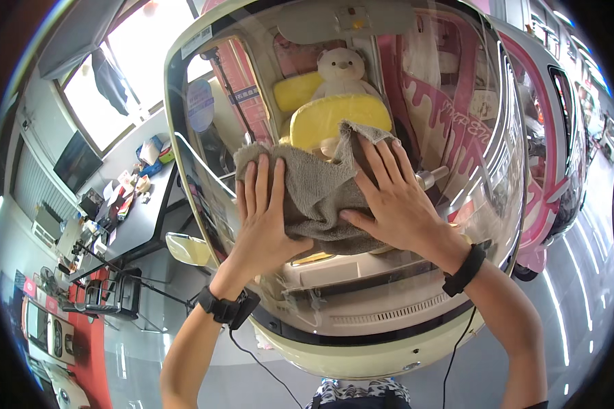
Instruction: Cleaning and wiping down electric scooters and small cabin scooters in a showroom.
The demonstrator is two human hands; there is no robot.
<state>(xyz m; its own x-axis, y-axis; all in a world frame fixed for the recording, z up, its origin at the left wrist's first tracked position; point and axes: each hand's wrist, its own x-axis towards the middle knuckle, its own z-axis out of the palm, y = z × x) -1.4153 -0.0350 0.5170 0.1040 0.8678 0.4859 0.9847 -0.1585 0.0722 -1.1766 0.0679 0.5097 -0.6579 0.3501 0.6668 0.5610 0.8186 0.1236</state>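
Observation:
A grey towelling cloth (317,191) lies bunched and creased against the windshield (297,278) of a small cream vehicle. Both palms face the glass. My left hand (260,214) holds the left part of the cloth flat, its fingers pointing up and its thumb out to the right. On the right part, my right hand (396,199) presses with spread fingers, the thumb near the lower folds. One corner of the cloth stands up by the right fingertips. Through the glass show a white teddy bear (342,69) and a yellow seat back or cushion (340,120).
A cream side mirror (188,249) juts out left of the windshield. Beyond it stands a dark desk (138,217) with several items, beside a black chair (117,294). To the right is a pink and grey vehicle (537,153). Thin cables (263,365) hang from both wrist straps.

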